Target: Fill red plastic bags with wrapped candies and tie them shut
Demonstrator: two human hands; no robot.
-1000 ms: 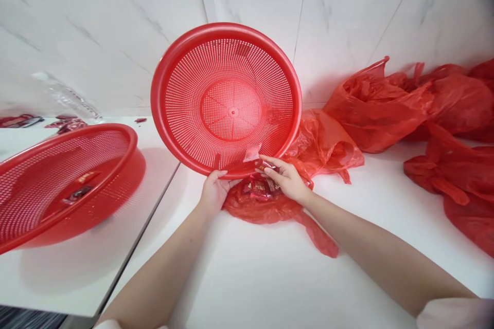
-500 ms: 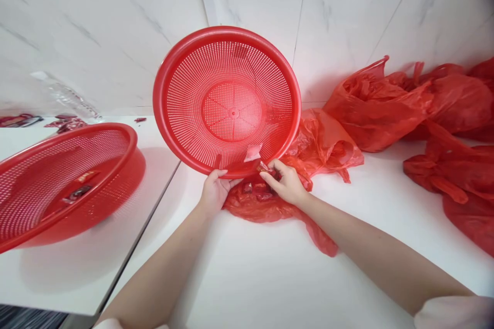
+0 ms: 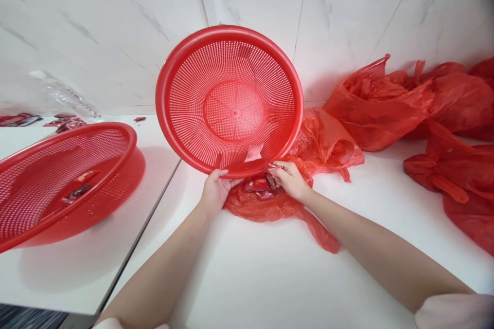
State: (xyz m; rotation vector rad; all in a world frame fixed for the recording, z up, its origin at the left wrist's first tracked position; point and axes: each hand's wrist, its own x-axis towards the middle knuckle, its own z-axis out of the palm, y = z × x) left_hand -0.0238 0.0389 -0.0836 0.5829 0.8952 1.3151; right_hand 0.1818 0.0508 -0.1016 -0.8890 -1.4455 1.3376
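Note:
A red plastic colander (image 3: pixel 236 61) is tipped up on its side, its open mouth toward me and its lower rim over a red plastic bag (image 3: pixel 262 211). My left hand (image 3: pixel 216 191) is closed on the colander's bottom rim, thumb on the inside. Between the fingers of my right hand (image 3: pixel 290 180) is a small red wrapped packet (image 3: pixel 273 166), close to the rim's lower right. Below it several wrapped packets (image 3: pixel 262 185) show in the bag's open mouth. A pale pink slip (image 3: pixel 254 152) lies inside the colander near its lower edge.
To the left a second red colander (image 3: pixel 135 164) stands with a few packets (image 3: pixel 79 193) in it. Behind it lie a clear plastic bottle (image 3: pixel 71 97) and small wrapped pieces (image 3: pixel 65 122). More red bags (image 3: pixel 382 108) sit along the tiled wall at right. A gap divides the two white tabletops.
The colander has shifted slightly right. My right hand has moved a little right with the packet, uncovering more packets in the bag. My left hand keeps its grip on the rim.

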